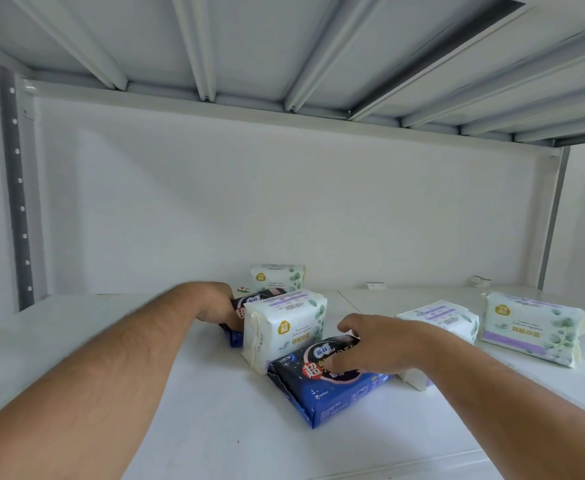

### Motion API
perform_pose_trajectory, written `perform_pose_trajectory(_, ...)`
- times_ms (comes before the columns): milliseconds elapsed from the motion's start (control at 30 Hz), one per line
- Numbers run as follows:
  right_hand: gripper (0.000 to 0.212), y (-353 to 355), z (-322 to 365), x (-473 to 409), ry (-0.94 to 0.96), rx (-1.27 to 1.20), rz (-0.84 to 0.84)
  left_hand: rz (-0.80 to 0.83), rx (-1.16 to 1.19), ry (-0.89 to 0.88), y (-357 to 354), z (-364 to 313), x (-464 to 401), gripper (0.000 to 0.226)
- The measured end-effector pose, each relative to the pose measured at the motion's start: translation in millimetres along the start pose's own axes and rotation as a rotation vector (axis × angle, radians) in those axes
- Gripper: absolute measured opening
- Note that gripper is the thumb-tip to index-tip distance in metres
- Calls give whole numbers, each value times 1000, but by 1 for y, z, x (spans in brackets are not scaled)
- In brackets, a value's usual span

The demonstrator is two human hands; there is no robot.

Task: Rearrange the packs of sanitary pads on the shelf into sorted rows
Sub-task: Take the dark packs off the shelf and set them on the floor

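Nearest the shelf's (76, 341) front edge, the right hand (370, 344) grips a blue pack (332, 393). Behind a white pack (284, 327), the left hand (214, 303) grasps another dark pack (240, 311). Two white packs (533, 327) lie toward the right edge; bare shelf lies left.

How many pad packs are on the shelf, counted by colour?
White packs: 4
Dark blue packs: 2
Total: 6

The left hand grips the rear blue pack; the right hand holds the front one.
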State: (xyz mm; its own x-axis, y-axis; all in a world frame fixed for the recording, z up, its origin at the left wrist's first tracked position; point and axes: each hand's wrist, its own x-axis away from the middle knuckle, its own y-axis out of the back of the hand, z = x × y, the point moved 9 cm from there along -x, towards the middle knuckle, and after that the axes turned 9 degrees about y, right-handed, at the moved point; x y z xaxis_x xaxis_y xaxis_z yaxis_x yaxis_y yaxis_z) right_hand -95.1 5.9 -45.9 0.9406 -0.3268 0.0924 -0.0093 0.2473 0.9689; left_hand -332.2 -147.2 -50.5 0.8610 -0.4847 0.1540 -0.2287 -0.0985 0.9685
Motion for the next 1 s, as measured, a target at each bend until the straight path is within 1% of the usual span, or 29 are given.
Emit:
perform_pose_trajectory(67,90,1,-3,0,-9,14,10,-36,82,3,6,8,2,46)
perform_pose_trajectory(133,87,3,-3,3,1,16,30,-82,200,11,12,15,6,48)
perform_pose_trajectory(200,86,4,-4,5,14,-4,33,-90,330,28,13,21,10,49)
perform_pose_trajectory(267,88,4,-7,4,21,-28,25,-81,424,35,13,26,14,45)
perform_pose_trajectory(367,97,5,-12,2,13,-72,1,-79,515,31,15,29,20,36)
perform_pose_trajectory(433,101,7,-15,3,10,-88,-17,-96,549,22,19,30,25,36)
perform_pose_trajectory(500,100,7,-16,4,8,-82,-18,-117,554,14,24,32,30,41)
perform_pose_trajectory(567,92,7,-16,5,19,-76,-9,-128,521,10,27,34,33,46)
perform_pose_trajectory(633,73,6,-15,6,52,-89,7,-133,488,10,27,35,37,47)
perform_pose_trajectory(700,57,6,-12,8,82,-101,23,-133,472,12,25,35,38,42)
perform_pose_trajectory(800,54,10,-9,12,123,-83,10,-137,449,33,22,36,42,26)
perform_pose_trajectory(900,48,14,-7,18,151,-56,4,-191,377,45,23,37,46,26)
perform_pose_trajectory(1000,53,11,-9,20,165,-85,22,-259,366,28,29,36,51,25)
